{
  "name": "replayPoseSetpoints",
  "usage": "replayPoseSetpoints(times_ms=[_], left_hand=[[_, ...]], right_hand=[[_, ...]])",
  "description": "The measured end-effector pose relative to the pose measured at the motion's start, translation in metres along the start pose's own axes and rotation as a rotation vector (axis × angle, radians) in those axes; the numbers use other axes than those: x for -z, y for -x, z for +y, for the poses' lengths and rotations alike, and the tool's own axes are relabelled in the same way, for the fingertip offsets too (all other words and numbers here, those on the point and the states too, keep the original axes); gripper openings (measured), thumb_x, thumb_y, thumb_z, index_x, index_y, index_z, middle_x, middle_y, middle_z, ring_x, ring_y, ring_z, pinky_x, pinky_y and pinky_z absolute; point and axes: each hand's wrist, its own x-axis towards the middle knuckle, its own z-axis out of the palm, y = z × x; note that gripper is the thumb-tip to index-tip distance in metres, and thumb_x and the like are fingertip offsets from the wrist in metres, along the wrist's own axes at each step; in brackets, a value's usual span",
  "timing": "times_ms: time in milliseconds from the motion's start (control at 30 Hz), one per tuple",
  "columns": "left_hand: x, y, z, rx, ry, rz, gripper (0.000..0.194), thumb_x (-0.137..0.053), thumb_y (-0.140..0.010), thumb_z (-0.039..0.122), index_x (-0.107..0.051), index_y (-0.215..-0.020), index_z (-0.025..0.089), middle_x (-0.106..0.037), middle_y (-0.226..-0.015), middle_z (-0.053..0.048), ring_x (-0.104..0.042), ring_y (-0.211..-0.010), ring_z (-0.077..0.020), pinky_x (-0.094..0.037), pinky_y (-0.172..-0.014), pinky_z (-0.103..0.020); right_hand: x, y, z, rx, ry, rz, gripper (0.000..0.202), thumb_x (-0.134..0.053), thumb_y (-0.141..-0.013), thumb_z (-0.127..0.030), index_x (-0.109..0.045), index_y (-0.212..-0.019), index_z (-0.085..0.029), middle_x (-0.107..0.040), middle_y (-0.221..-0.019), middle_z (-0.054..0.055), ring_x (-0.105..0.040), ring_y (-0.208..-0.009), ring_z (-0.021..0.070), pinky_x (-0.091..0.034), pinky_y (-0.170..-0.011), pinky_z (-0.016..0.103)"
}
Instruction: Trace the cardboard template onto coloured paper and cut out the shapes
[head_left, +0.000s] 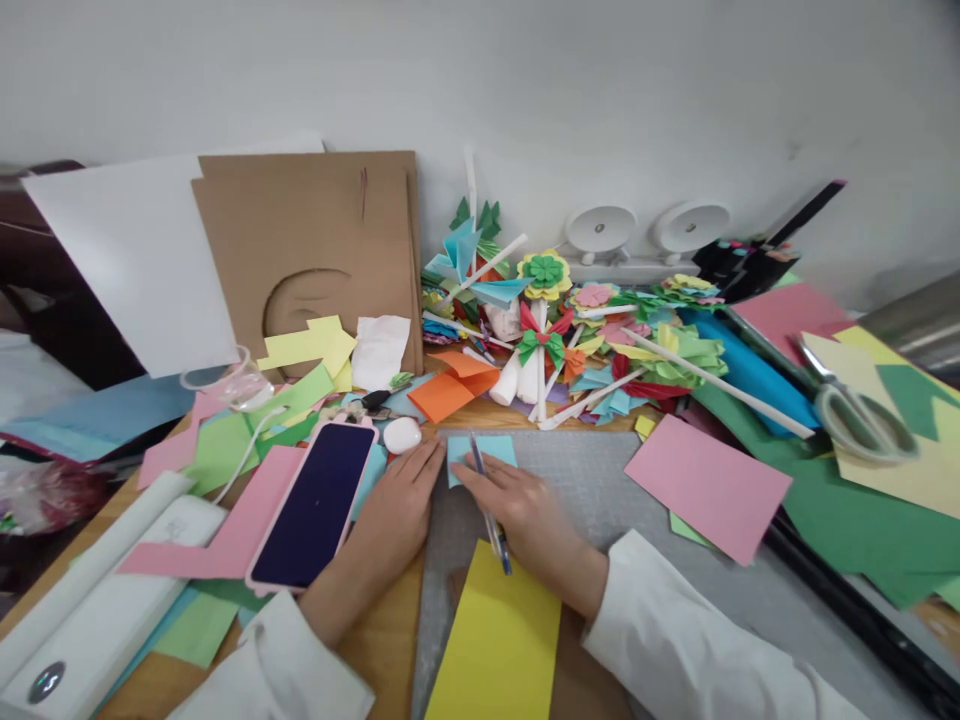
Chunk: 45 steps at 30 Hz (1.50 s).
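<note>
My right hand has its fingers closed around a clear pen. Its fingertips rest on a small light-blue paper at the top left of the grey cutting mat. My left hand lies flat at the mat's left edge, its fingers stretched out just left of the blue paper and holding nothing. A yellow paper sheet lies below my right hand, near my body. Close to the left fingertips sits a small white rounded case.
Left are a phone, pink paper and a white paper trimmer-like device. Paper flowers and cardboard stand along the wall. Pink paper, scissors and green sheets lie right.
</note>
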Motion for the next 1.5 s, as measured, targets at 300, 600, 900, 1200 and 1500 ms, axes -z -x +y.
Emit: replayPoseSetpoints(times_ms=[300, 600, 900, 1200, 1500], left_hand=[[0.028, 0.005, 0.04, -0.129, 0.258, -0.069, 0.041, -0.053, -0.09, 0.026, -0.052, -0.13, 0.014, -0.058, -0.127, -0.014, -0.05, -0.12, -0.0261, -0.04, -0.104, -0.044], [0.027, 0.01, 0.061, -0.136, 0.511, -0.312, 0.035, -0.061, -0.088, 0.031, -0.059, -0.121, 0.021, -0.062, -0.113, -0.009, -0.055, -0.108, -0.0256, -0.043, -0.095, -0.041], [0.032, -0.003, 0.046, 0.427, 1.327, -0.206, 0.031, -0.073, -0.075, 0.037, -0.062, -0.095, 0.015, -0.065, -0.088, -0.004, -0.061, -0.08, -0.0167, -0.048, -0.072, -0.027], [0.033, -0.002, 0.026, 0.258, 0.691, 0.269, 0.032, -0.044, -0.09, 0.015, -0.056, -0.119, 0.018, -0.06, -0.125, -0.011, -0.055, -0.119, -0.0226, -0.043, -0.104, -0.041], [0.008, 0.003, 0.006, -0.083, 0.079, -0.131, 0.045, -0.042, -0.09, 0.009, -0.05, -0.134, 0.014, -0.051, -0.141, -0.017, -0.048, -0.13, -0.0259, -0.043, -0.105, -0.046]], right_hand=[[0.12, 0.077, 0.053, -0.062, 0.396, 0.1, 0.038, -0.038, -0.096, -0.015, -0.059, -0.128, -0.017, -0.065, -0.124, 0.013, -0.058, -0.119, 0.0302, -0.049, -0.099, 0.045], [0.127, 0.151, 0.068, -0.041, 0.504, -0.18, 0.037, -0.042, -0.098, -0.038, -0.059, -0.126, -0.021, -0.065, -0.123, 0.017, -0.062, -0.112, 0.0307, -0.039, -0.105, 0.054], [0.106, 0.077, -0.002, 0.284, 0.384, -0.224, 0.044, -0.038, -0.094, -0.007, -0.049, -0.136, -0.02, -0.053, -0.14, 0.012, -0.041, -0.135, 0.0245, -0.043, -0.105, 0.05], [0.047, 0.022, 0.024, 0.327, 0.215, -0.005, 0.038, -0.036, -0.097, -0.008, -0.056, -0.129, -0.011, -0.063, -0.127, 0.016, -0.048, -0.13, 0.0226, -0.046, -0.105, 0.043], [0.011, 0.021, 0.029, 0.158, 0.042, -0.142, 0.044, -0.045, -0.085, 0.0, -0.06, -0.125, -0.012, -0.063, -0.126, 0.016, -0.059, -0.119, 0.0223, -0.052, -0.098, 0.04]])
